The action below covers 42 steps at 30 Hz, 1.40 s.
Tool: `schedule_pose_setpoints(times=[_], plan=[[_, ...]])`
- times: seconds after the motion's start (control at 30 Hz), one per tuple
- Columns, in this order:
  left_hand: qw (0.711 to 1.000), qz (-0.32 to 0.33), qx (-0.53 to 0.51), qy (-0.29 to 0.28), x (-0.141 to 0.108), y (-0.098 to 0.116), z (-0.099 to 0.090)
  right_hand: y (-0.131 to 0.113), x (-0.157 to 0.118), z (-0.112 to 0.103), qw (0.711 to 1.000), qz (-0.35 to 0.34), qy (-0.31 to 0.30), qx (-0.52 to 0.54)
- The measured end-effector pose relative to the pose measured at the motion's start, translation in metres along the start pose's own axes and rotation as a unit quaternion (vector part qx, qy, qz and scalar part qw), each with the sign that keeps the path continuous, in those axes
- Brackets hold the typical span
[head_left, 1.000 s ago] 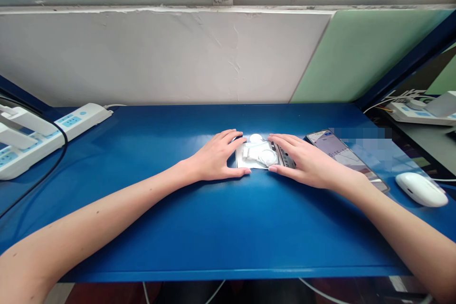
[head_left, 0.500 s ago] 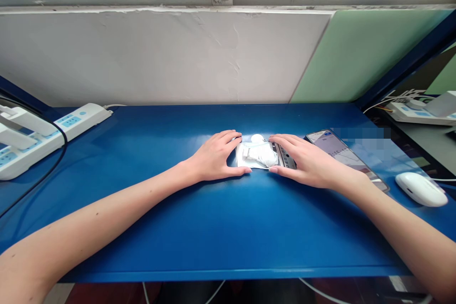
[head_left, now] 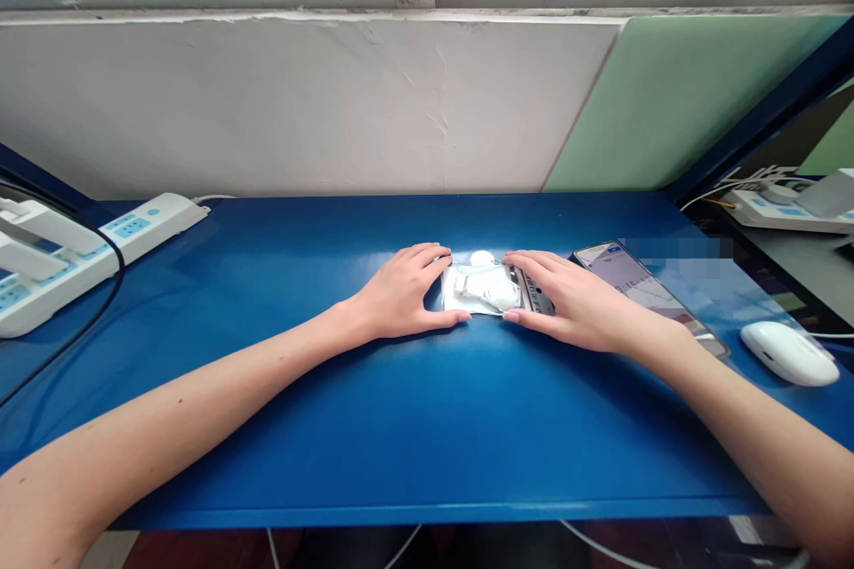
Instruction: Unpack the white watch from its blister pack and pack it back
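A small clear plastic packet lies flat on the blue table, with a white bundled item showing through it. Dark printing covers its right end. A round white piece shows at its far edge; whether it is inside the packet I cannot tell. My left hand holds the packet's left end, fingertips at the far edge and thumb at the near edge. At the right end my right hand has the same hold, with its fingers and palm partly hiding the printed part.
A phone with its screen lit lies beyond my right wrist, and a white mouse sits farther right. On the left, a white power strip with plugs and a black cable occupies the blue table. A wall stands behind.
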<state>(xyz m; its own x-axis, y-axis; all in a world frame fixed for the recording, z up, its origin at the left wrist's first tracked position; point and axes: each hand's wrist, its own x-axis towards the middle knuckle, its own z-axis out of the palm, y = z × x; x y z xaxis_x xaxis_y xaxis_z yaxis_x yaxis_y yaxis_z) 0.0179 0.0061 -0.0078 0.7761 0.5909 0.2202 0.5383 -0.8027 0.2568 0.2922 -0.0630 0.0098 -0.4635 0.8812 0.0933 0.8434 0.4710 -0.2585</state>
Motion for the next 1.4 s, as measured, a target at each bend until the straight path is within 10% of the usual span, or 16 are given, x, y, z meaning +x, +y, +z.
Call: schedule_pose_setpoints(times=[0.53, 1.4], plan=[[0.991, 0.108, -0.059, 0.044, -0.001, -0.0017, -0.0008, 0.0029, -0.0011, 0.0055, 0.999, -0.026, 0.011, -0.043], [0.991, 0.109, -0.015, 0.074, -0.0016, 0.0012, -0.0015, -0.0021, -0.0005, 0.0012, 0.994, -0.085, 0.064, 0.025]])
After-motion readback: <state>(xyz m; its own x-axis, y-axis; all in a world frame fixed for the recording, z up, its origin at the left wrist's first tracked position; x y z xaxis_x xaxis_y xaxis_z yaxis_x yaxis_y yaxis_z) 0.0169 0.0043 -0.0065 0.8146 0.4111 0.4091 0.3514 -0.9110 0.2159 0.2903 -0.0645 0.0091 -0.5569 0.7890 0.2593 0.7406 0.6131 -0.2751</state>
